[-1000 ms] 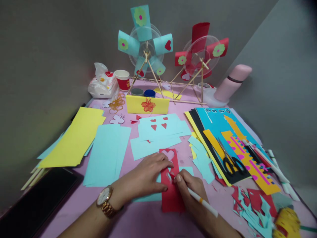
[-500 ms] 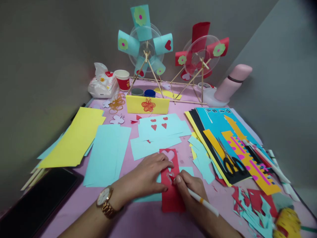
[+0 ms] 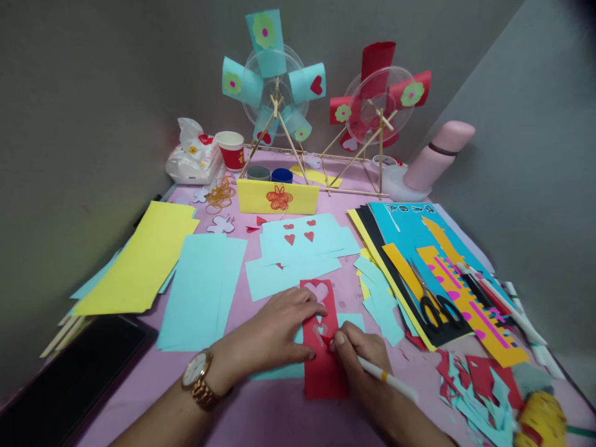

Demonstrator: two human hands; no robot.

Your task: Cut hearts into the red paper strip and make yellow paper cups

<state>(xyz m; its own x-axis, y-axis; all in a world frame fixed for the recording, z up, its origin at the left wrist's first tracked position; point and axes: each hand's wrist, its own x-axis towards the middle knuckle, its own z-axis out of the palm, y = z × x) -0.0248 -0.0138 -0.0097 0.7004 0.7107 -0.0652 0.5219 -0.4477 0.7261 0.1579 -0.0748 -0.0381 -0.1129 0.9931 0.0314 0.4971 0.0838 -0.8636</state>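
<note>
Red paper strip lies directly under the fingers, between the two hands, its long axis running away from the person. Its far end reaches just past the left fingertips, its near end past both thumbs toward the body. Both hands are about equally near: the left hand covers the left edge, the right hand sits at the right edge. The left fingers are spread and pressed down, gripping nothing; the right fingers are closed around a white pen. Its red tip points left from the right fingers, over the strip; whether it touches cannot be told. Just beyond the left fingertips is a pink heart shape, and between both sets of fingers a smaller, pale-edged one.

Grey walls stand beyond the fingers. The hands work on a pink table. Well ahead of the fingers stand a light blue wheel and a smaller red wheel. Left of the left fingers lie yellow sheets and narrower light blue sheets; right of the right fingers are scissors and small paper scraps.
</note>
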